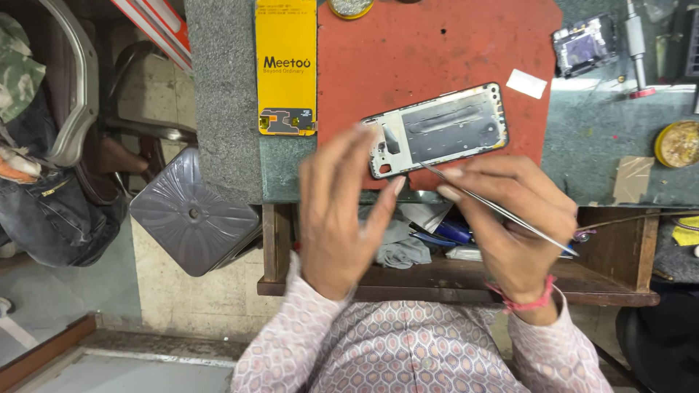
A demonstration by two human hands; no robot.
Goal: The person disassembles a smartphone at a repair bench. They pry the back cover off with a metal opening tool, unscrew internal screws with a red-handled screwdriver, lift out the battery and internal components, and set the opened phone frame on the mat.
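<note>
A bare phone frame (444,129) lies tilted on a red mat (429,51) at the workbench's front edge. My right hand (513,222) holds thin metal tweezers (495,207), whose tip touches the frame's lower edge. My left hand (338,207) hovers with fingers spread at the frame's left end, its fingertips close to or touching the corner. Both wrists wear patterned sleeves, and a pink thread circles my right wrist.
A yellow screen panel (285,65) lies left of the mat. A phone part (582,45), a screwdriver (636,44) and a round tin (678,144) sit at right. An open drawer (451,247) below holds cloth and tools. A grey stool (193,215) stands at left.
</note>
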